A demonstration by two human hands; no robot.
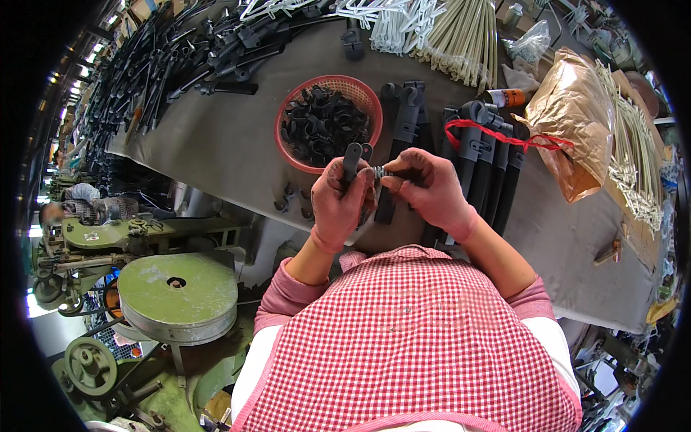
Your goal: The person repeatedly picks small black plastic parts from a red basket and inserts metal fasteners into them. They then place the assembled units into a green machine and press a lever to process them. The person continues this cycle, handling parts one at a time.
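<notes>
Nearest, a red-checked apron [410,338] fills six o'clock, both forearms rising from it toward the middle. The left hand [340,205] is curled round a dark clip arm [352,160] whose long axis runs six to twelve o'clock, its forked tip sticking up past the knuckles. The right hand [430,189], wrist bent inward, pinches a small metal spring [378,172] at its fingertips, pressed to the arm's three o'clock side. Beyond, at twelve o'clock, sits a red basket [360,89] of black pieces.
</notes>
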